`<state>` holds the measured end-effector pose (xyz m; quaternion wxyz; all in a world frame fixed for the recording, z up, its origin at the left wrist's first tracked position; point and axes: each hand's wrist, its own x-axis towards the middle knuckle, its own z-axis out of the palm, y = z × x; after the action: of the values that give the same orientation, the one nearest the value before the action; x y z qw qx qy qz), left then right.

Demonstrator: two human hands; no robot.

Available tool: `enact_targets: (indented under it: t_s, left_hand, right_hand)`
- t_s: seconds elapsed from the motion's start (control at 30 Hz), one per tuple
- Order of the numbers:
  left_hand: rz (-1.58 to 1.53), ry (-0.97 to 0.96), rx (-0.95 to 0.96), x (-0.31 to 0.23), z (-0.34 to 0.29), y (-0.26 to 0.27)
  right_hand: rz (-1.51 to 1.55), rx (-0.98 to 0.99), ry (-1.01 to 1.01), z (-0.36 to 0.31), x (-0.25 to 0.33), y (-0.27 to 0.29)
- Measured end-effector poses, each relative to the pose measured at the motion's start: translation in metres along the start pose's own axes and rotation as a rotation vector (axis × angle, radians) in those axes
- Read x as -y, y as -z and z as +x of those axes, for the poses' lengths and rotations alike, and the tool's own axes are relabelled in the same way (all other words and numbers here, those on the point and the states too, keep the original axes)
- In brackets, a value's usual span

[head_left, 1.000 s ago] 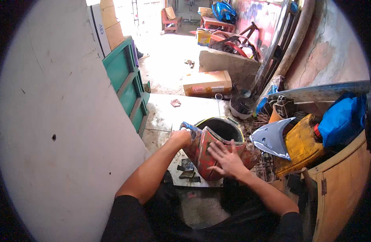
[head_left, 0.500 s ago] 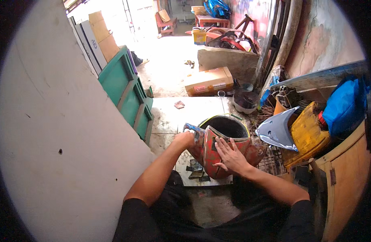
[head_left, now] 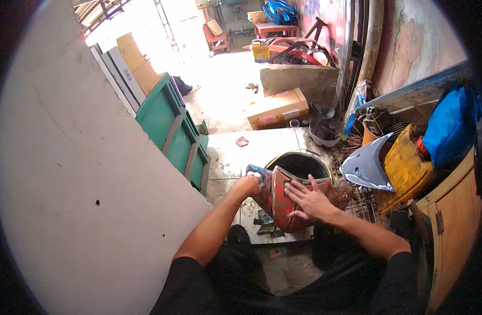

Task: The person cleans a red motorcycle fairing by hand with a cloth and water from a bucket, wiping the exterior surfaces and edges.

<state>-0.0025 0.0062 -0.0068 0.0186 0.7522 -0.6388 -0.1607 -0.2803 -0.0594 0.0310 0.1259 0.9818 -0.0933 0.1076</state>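
Note:
A worn red motorcycle body panel, its paint scuffed and patchy, is tilted in front of the rim of a black bucket. My left hand is closed around the panel's blue-and-white left end. Flat against its red face lies my right hand, fingers stretched and thumb apart. A small dark patch shows at those fingertips; whether it is a loose sheet or part of the surface I cannot tell. Several dark scraps lie on the white tiles below the panel's left side.
A white wall and green panel bound the left. To the right are a grey plastic fairing, yellow jerrycan, blue bag and wooden cabinet. A cardboard box and cut plastic basin stand beyond the bucket.
The whole view has shifted, so the scene sits slightly further right. My right hand has slid a little across the red panel; my left hand keeps its grip.

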Motion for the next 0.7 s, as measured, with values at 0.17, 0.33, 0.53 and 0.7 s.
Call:
enact_targets:
  t_s: [0.17,0.33,0.53,0.7]
  left_hand:
    - [-0.016,-0.022,0.021,-0.003,0.002,0.003]
    - [0.007,0.013,0.048,-0.004,-0.005,0.006]
    - [-0.068,0.005,0.044,-0.004,-0.004,0.009]
    - [-0.075,0.019,0.017,-0.008,-0.003,0.010]
  right_hand:
    - [0.002,0.004,0.067,0.001,-0.008,-0.010]
    - [0.009,0.125,0.217,-0.006,0.018,-0.007]
    - [-0.061,0.070,0.110,0.000,0.010,-0.007]
    - [-0.074,-0.055,0.071,0.001,-0.007,-0.017]
